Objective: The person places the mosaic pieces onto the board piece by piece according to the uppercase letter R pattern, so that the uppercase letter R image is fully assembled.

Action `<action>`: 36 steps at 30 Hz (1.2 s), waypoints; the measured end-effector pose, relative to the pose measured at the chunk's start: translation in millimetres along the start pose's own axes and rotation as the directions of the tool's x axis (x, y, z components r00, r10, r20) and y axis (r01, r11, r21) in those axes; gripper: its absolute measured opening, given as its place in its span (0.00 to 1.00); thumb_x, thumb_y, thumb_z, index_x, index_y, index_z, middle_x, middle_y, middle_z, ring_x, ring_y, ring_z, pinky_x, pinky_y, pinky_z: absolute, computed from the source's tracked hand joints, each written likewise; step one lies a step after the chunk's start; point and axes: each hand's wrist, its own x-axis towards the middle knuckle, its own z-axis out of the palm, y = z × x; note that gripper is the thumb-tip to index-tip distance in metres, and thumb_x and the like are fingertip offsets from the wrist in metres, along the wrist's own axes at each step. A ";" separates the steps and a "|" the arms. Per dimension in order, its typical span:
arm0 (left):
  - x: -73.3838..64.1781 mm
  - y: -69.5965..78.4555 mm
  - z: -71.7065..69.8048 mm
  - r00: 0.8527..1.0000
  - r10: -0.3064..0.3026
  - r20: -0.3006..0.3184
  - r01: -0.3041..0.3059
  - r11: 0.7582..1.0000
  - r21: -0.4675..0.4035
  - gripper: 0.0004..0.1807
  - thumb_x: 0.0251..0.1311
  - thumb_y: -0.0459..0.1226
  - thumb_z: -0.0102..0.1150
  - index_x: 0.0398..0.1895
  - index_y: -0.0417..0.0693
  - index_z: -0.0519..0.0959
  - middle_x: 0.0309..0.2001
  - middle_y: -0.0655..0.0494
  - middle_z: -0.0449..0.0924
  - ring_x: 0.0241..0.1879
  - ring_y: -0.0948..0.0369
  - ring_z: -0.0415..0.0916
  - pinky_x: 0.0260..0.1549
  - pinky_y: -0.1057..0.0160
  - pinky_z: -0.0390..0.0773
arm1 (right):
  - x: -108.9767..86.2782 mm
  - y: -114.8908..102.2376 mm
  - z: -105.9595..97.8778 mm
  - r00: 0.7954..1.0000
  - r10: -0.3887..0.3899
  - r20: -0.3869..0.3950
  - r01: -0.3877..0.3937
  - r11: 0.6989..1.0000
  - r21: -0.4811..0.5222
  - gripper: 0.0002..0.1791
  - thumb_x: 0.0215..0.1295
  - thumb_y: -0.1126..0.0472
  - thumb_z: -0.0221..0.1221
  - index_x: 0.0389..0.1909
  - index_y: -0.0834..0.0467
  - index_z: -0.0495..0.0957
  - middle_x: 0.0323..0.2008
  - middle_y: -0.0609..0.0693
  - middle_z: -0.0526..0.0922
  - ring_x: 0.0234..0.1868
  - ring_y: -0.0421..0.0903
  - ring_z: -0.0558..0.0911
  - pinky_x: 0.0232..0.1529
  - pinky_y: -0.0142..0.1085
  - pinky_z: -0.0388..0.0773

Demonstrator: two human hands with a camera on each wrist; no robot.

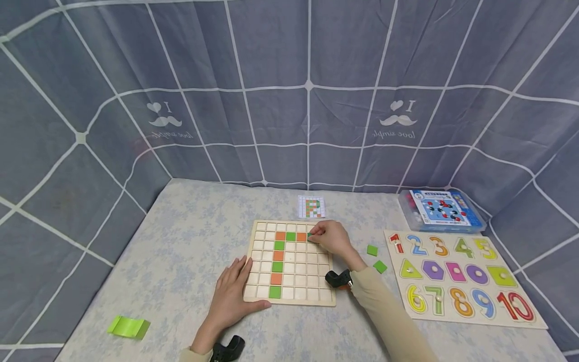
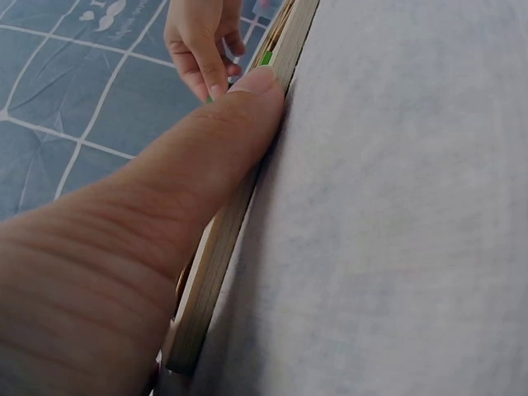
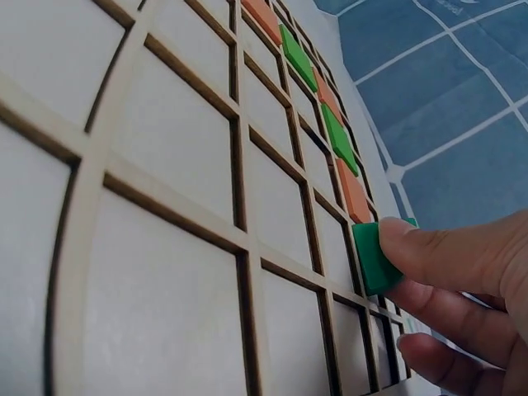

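A wooden grid board [image 1: 312, 303] lies on the table, with green and orange square tiles alternating down one column and along an upper row. My right hand [image 1: 332, 237] pinches a green tile [image 3: 374, 262] between thumb and fingers. That tile is at a cell right beside the last orange tile [image 3: 352, 191] of the row, and tilts in the right wrist view. My left hand [image 1: 231, 291] rests spread at the board's lower left corner, its thumb along the front edge and its fingers at the left side.
Two loose green tiles [image 1: 372, 250] lie right of the board. A small pattern card [image 1: 311, 206] sits behind it. On the right are a number-and-shape puzzle board [image 1: 393, 281] and a plastic box [image 1: 441, 211]. A light green curved piece [image 1: 128, 327] stands at front left.
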 end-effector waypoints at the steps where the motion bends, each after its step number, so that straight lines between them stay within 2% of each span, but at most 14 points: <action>1: 0.2 0.2 -0.1 1.000 0.000 0.000 0.000 1.000 0.001 0.62 0.38 0.66 0.68 0.71 0.38 0.57 0.70 0.40 0.53 0.70 0.43 0.44 0.63 0.40 0.46 | 0.3 0.1 0.3 1.000 0.002 -0.001 -0.002 1.000 -0.008 0.03 0.55 0.59 0.69 0.27 0.53 0.85 0.22 0.41 0.79 0.24 0.39 0.76 0.28 0.37 0.74; 8: 0.0 -0.6 1.0 1.000 -0.010 0.007 0.010 1.000 -0.010 0.63 0.37 0.65 0.69 0.72 0.39 0.56 0.71 0.41 0.51 0.71 0.45 0.42 0.64 0.42 0.45 | 2.4 0.2 2.9 1.000 0.008 -0.002 -0.008 0.997 -0.071 0.03 0.56 0.58 0.68 0.29 0.53 0.86 0.24 0.42 0.81 0.27 0.40 0.78 0.30 0.38 0.76; 14: -0.6 -1.4 2.0 1.000 0.015 -0.022 -0.015 1.000 -0.005 0.62 0.36 0.65 0.69 0.71 0.37 0.58 0.70 0.40 0.53 0.70 0.43 0.44 0.63 0.41 0.46 | 3.2 -0.7 3.5 1.000 0.003 -0.008 -0.004 0.991 -0.134 0.04 0.56 0.57 0.69 0.27 0.53 0.86 0.22 0.41 0.81 0.25 0.39 0.77 0.29 0.37 0.75; 23: -0.4 0.0 1.0 1.000 0.016 -0.024 -0.016 1.000 -0.012 0.62 0.37 0.64 0.70 0.71 0.37 0.59 0.70 0.39 0.54 0.69 0.42 0.45 0.62 0.40 0.47 | 2.4 1.2 2.4 0.999 -0.047 -0.021 0.043 0.984 -0.174 0.05 0.55 0.58 0.69 0.22 0.52 0.86 0.20 0.40 0.79 0.22 0.38 0.74 0.25 0.35 0.73; 28: -0.7 1.0 -0.3 1.000 0.016 -0.021 -0.016 1.000 -0.005 0.61 0.38 0.64 0.69 0.71 0.37 0.58 0.70 0.39 0.54 0.69 0.42 0.45 0.62 0.40 0.47 | 0.8 2.5 0.7 0.998 -0.064 -0.012 0.061 0.984 -0.168 0.06 0.55 0.58 0.69 0.21 0.52 0.86 0.20 0.40 0.79 0.21 0.39 0.73 0.24 0.35 0.72; 36: -0.6 1.1 0.4 0.999 0.026 -0.035 -0.026 1.000 -0.002 0.61 0.37 0.64 0.70 0.70 0.37 0.59 0.70 0.39 0.55 0.69 0.42 0.46 0.62 0.40 0.47 | 0.8 2.3 -4.1 0.999 -0.038 0.039 0.043 0.990 -0.133 0.02 0.56 0.59 0.68 0.27 0.53 0.87 0.22 0.40 0.79 0.24 0.39 0.72 0.27 0.35 0.71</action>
